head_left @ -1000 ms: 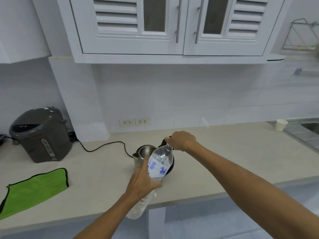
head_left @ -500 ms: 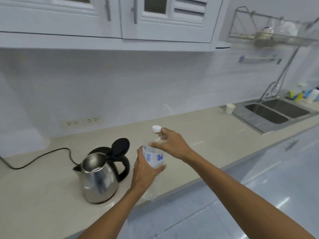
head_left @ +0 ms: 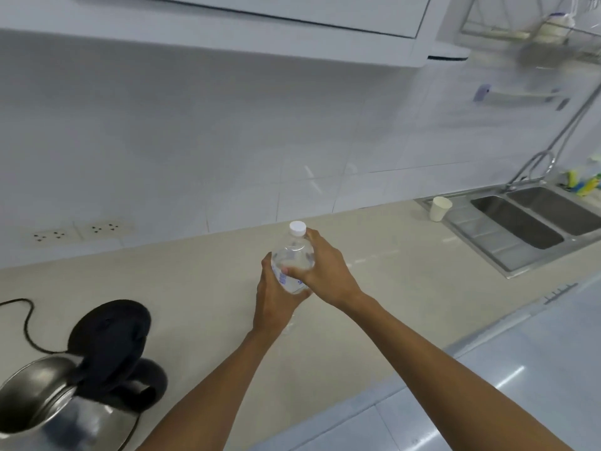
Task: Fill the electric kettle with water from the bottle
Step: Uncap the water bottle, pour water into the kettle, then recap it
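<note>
A clear plastic water bottle (head_left: 294, 255) with a white cap (head_left: 297, 228) stands upright on the beige counter (head_left: 383, 255), cap on. My left hand (head_left: 273, 297) wraps around its body from the left. My right hand (head_left: 325, 271) grips its shoulder just below the cap. The steel electric kettle (head_left: 42, 402) sits at the bottom left, well left of the bottle, with its black lid (head_left: 112, 333) flipped open and its mouth uncovered. Its black cord (head_left: 26, 323) runs off to the left.
A white paper cup (head_left: 439, 208) stands beside a double steel sink (head_left: 533, 219) at the right, with a tap (head_left: 540, 164) behind it. Wall sockets (head_left: 81, 231) sit on the tiled wall at the left. A dish rack (head_left: 533, 24) hangs at the upper right.
The view has swung right and down, so the kettle slid to the bottom left. Both hands moved the bottle away from the kettle and stood it upright; the right hand slid down onto its shoulder.
</note>
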{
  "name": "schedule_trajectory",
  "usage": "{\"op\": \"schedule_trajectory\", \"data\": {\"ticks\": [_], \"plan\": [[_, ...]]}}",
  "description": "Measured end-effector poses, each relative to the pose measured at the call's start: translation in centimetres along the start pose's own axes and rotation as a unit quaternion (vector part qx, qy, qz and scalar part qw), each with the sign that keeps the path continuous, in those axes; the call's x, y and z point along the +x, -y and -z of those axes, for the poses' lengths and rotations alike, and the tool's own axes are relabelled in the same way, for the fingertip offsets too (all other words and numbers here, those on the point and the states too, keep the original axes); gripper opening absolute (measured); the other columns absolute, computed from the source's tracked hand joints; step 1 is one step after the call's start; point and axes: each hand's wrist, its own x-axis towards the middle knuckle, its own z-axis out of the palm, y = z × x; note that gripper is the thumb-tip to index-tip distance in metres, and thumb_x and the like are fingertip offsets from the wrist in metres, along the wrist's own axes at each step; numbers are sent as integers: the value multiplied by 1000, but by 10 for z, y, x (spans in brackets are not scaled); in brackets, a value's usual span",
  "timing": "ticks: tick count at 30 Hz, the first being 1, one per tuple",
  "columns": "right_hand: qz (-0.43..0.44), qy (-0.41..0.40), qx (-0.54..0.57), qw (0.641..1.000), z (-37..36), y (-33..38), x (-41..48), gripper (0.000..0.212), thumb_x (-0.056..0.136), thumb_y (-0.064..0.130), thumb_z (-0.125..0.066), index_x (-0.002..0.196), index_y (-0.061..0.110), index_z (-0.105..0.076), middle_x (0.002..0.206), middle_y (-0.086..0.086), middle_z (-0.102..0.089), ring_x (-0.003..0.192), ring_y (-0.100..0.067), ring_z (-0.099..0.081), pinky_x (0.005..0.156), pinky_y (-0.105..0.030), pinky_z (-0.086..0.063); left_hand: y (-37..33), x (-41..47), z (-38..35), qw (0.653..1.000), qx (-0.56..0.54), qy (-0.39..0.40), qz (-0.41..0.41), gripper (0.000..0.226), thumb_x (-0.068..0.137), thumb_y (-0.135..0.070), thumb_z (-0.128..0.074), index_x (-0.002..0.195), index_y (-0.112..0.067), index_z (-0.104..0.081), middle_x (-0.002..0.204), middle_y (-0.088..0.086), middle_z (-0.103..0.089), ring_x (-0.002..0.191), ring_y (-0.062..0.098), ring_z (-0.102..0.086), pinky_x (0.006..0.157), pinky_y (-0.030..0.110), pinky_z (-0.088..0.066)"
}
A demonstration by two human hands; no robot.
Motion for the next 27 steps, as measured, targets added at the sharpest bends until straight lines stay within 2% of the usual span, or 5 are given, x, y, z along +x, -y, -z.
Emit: {"op": "schedule_trajectory", "data": {"ticks": [9, 15, 20, 24, 27], "plan": [[5, 11, 19, 1000, -9, -45, 64, 69, 81, 29, -83, 140, 22, -48, 130, 0, -62, 114, -20, -60, 95, -29, -48, 26, 62, -29, 999, 26, -30, 15, 111, 70, -39, -100, 156, -25, -32, 148, -2, -57, 131, 23, -60, 101, 31, -50], [12, -8, 16, 1000, -18, -50, 75, 68, 82, 29, -83, 141, 23, -48, 132, 0, -63, 117, -20, -61, 103, -37, -51, 31, 75, -27, 999, 40, -22, -1, 113, 66, -51, -97, 154, -24, -33, 147, 2, -58, 130, 22, -61, 106, 36, -55], [2, -1, -49, 999, -20, -62, 72, 85, 74, 52, -81, 144, 32, -37, 132, 8, -61, 116, -18, -60, 96, -37, -54, 32, 75, -17, 998, 55, 15, -23, 97, 70, -42, -98, 140, -45, -32, 139, -6, -61, 124, 14, -64, 102, 30, -55], [-20, 8, -123, 992, -21, -71, 69, 87, 67, 75, -70, 135, 30, -40, 124, 9, -62, 106, -20, -62, 84, -44, -59, 35, 73, -7, 997, 64, 43, -17, 98, 69, -38, -100, 142, -46, -35, 137, -15, -61, 122, 5, -65, 101, 29, -55], [-8, 6, -169, 986, -23, -73, 66, 91, 69, 77, -68, 139, 25, -39, 127, 5, -62, 108, -24, -62, 83, -42, -58, 35, 69, 0, 995, 78, 54, -18, 96, 71, -39, -99, 142, -48, -34, 136, -17, -62, 122, 6, -65, 103, 31, -54]]}}
